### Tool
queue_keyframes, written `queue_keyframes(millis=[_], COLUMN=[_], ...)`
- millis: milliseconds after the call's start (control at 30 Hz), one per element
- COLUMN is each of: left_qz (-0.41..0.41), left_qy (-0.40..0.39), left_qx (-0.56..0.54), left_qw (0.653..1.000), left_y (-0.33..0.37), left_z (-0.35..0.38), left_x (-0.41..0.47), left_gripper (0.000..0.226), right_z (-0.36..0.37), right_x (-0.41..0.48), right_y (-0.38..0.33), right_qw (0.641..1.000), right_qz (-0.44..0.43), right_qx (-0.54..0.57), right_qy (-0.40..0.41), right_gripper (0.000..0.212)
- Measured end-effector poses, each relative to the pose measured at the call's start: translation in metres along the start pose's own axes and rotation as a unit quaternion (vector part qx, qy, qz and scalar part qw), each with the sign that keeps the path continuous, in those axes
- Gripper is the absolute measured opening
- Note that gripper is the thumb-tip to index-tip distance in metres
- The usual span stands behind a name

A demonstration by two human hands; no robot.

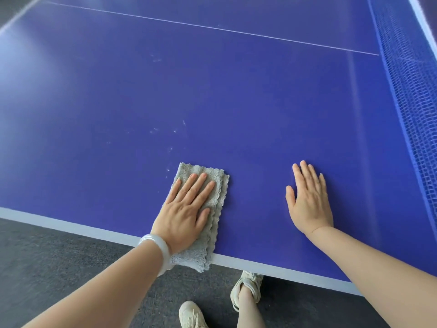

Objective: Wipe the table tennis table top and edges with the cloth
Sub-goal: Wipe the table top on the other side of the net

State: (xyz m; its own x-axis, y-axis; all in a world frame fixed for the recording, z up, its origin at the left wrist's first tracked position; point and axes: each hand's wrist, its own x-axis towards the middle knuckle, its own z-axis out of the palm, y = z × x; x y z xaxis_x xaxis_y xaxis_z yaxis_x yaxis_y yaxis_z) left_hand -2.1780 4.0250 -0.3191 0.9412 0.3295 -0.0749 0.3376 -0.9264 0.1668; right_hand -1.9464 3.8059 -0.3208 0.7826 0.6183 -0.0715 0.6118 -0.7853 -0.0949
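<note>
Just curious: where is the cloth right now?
Head view: the grey cloth lies under the left hand, at the near edge of the table, left of the right hand.

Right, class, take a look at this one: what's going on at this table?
A person is wiping a blue table tennis table. Their left hand lies flat, fingers straight, pressing a folded grey cloth onto the top by the near white edge, which the cloth's end slightly overhangs. The right hand rests flat on the bare surface beside it, holding nothing. Pale specks dot the top just beyond the cloth, so that patch looks not yet wiped.
</note>
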Motion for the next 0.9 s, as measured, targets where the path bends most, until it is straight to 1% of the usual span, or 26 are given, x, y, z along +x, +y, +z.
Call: queue_keyframes(millis=[100, 167, 267, 300, 333, 400, 467, 533, 600, 633, 700, 767, 800, 833, 867, 900], left_qz=[-0.011, -0.012, -0.017, -0.018, -0.018, -0.008, 0.024, 0.065, 0.060, 0.028, -0.091, -0.220, -0.272, -0.311, -0.333, -0.331], left_qy=[0.005, 0.000, -0.010, -0.009, -0.008, -0.002, -0.004, -0.004, 0.006, 0.015, 0.038, 0.052, 0.054, 0.055, 0.054, 0.052], left_qx=[-0.003, -0.002, -0.006, -0.009, -0.014, -0.028, -0.035, -0.017, 0.001, 0.007, 0.002, -0.021, -0.029, -0.033, -0.037, -0.040], left_qw=[1.000, 1.000, 1.000, 1.000, 1.000, 1.000, 0.999, 0.998, 0.998, 0.999, 0.995, 0.974, 0.960, 0.948, 0.940, 0.941], left_y=[0.003, 0.004, 0.002, 0.002, 0.003, 0.001, -0.010, -0.038, -0.078, -0.100, -0.134, -0.141, -0.134, -0.121, -0.106, -0.089], left_z=[0.002, 0.000, -0.002, -0.003, -0.002, 0.000, 0.001, -0.001, -0.006, -0.010, -0.017, -0.017, -0.015, -0.012, -0.010, -0.007], left_x=[0.002, 0.002, 0.001, 0.001, 0.002, 0.001, -0.002, -0.007, -0.013, -0.015, -0.015, -0.004, 0.005, 0.014, 0.024, 0.031], left_gripper=[0.060, 0.061, 0.061, 0.061, 0.061, 0.060, 0.058, 0.058, 0.058, 0.058, 0.059, 0.061, 0.062, 0.063, 0.064, 0.065], right_z=[-0.004, -0.006, 0.005, 0.010, 0.014, 0.020, 0.024, 0.027, 0.028, 0.028, 0.027, 0.026, 0.026, 0.026, 0.026, 0.026], right_x=[0.002, 0.009, 0.015, 0.016, 0.016, 0.017, 0.017, 0.017, 0.018, 0.018, 0.018, 0.019, 0.019, 0.018, 0.018, 0.018], right_y=[-0.022, -0.055, -0.121, -0.140, -0.153, -0.161, -0.159, -0.158, -0.158, -0.159, -0.162, -0.163, -0.163, -0.163, -0.163, -0.163], right_qw=[0.997, 0.996, 0.999, 0.999, 0.998, 0.996, 0.995, 0.995, 0.995, 0.995, 0.995, 0.994, 0.994, 0.994, 0.994, 0.995], right_qz=[0.061, 0.087, 0.027, 0.025, 0.042, 0.080, 0.086, 0.081, 0.082, 0.084, 0.087, 0.095, 0.097, 0.097, 0.094, 0.092], right_qx=[-0.046, -0.028, 0.022, 0.034, 0.040, 0.041, 0.038, 0.037, 0.040, 0.036, 0.025, 0.018, 0.018, 0.019, 0.020, 0.018], right_qy=[-0.010, -0.014, -0.013, -0.008, -0.001, 0.019, 0.030, 0.039, 0.043, 0.044, 0.046, 0.044, 0.043, 0.045, 0.047, 0.046], right_gripper=[0.060, 0.060, 0.061, 0.061, 0.061, 0.060, 0.060, 0.059, 0.059, 0.059, 0.059, 0.060, 0.060, 0.060, 0.060, 0.060])
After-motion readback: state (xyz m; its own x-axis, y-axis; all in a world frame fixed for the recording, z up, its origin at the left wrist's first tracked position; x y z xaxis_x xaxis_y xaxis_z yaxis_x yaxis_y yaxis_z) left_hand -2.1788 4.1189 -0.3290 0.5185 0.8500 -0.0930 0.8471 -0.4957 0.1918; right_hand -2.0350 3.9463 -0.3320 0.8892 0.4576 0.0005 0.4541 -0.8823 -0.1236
